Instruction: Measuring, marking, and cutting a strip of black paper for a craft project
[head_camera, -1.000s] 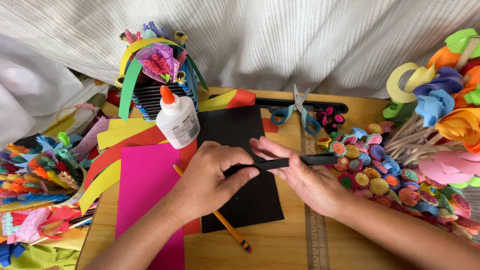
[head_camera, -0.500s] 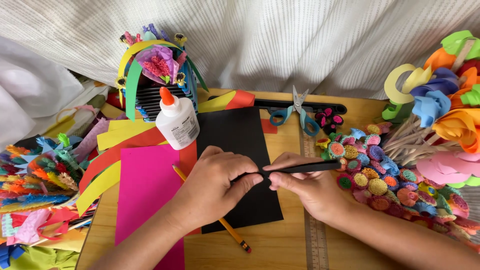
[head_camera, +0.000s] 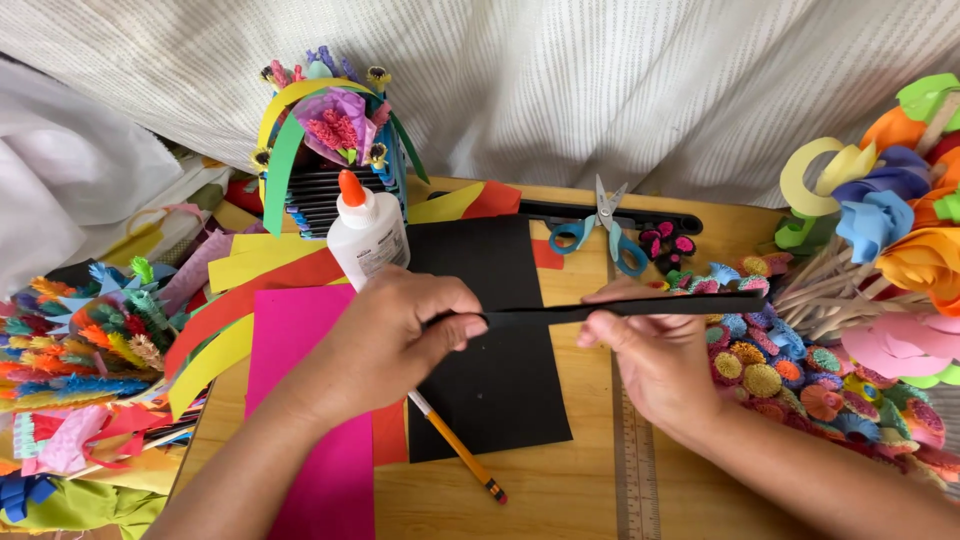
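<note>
A long black paper strip (head_camera: 620, 309) is stretched level between both hands above a black paper sheet (head_camera: 495, 375). My left hand (head_camera: 395, 335) pinches the strip's left end between thumb and fingers. My right hand (head_camera: 655, 350) pinches the strip further right, and the strip's right end sticks out past it. A yellow pencil (head_camera: 458, 446) lies on the table under my left hand, its tip toward the table's front edge. A pink paper sheet (head_camera: 310, 400) lies below my left forearm.
A white glue bottle with an orange cap (head_camera: 366, 235) stands behind my left hand. Blue-handled scissors (head_camera: 605, 232) and a ruler (head_camera: 636, 470) lie on the wooden table (head_camera: 560, 490). Coloured paper strips, paper flowers (head_camera: 790, 370) and a decorated paper basket (head_camera: 325, 150) crowd both sides.
My hands have drawn apart along the black strip, the left hand sliding left, so more strip shows between them. The strip now stands clear above the black sheet.
</note>
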